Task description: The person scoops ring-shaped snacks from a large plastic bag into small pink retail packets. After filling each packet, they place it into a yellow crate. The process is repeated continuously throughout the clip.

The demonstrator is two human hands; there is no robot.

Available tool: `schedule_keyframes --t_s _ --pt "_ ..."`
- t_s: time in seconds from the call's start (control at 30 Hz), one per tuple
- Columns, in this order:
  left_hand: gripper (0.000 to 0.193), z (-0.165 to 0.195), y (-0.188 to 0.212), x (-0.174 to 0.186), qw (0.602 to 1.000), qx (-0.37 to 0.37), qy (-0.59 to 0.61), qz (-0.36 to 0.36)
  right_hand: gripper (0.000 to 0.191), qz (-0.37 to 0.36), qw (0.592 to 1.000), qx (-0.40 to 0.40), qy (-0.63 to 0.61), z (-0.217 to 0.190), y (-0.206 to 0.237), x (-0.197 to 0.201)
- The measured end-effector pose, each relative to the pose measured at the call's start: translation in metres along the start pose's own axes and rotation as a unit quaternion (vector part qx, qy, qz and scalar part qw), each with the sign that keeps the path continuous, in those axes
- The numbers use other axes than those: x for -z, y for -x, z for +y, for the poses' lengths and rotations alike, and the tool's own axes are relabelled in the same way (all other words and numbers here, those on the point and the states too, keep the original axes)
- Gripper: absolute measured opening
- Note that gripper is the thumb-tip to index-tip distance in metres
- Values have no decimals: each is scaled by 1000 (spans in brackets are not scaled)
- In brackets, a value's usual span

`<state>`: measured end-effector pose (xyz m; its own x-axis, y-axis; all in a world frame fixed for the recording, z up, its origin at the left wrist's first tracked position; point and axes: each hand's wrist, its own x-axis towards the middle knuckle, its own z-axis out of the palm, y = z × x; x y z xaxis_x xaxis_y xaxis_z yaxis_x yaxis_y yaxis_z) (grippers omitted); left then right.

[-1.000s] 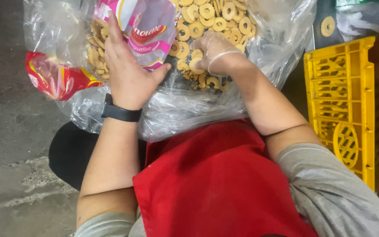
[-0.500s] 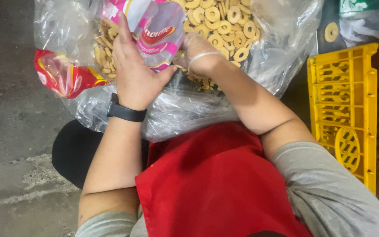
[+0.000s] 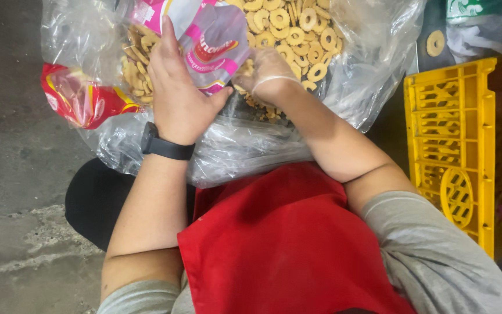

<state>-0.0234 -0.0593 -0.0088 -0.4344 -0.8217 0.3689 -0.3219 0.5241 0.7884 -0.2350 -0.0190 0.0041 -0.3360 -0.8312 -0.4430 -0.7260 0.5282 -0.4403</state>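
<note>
Many ring-shaped biscuits are lying heaped inside a large clear plastic bag that is spreading across the person's lap, above a red apron. At the bag's twelve o'clock, the left hand, wearing a black wristwatch, is gripping a pink-and-white printed packet, fingers closed on its edge. Just at its three o'clock, the right hand is sitting inside the clear bag among the biscuits, fingers curled; whether they are holding any, I cannot tell. At nine o'clock a red packet is lying against the bag. At three o'clock a yellow plastic crate is standing, and one loose biscuit is resting beyond it.
</note>
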Motion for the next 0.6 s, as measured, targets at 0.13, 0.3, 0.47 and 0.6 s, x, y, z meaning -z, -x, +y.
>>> schedule_keyframes --t_s 0.13,0.3,0.47,0.6 --pt "141 2 0 -2 1000 -2 -21 -4 30 19 992 104 -68 -9 3 -2" --pt "138 -1 2 -6 998 -20 -52 2 28 -32 993 89 -74 -14 8 6" --pt "135 -7 6 -15 994 -44 -101 -4 41 124 973 -17 -191 -1 25 51" --pt "135 -6 9 -30 991 -68 -118 -7 36 207 881 250 -343 7 40 62"
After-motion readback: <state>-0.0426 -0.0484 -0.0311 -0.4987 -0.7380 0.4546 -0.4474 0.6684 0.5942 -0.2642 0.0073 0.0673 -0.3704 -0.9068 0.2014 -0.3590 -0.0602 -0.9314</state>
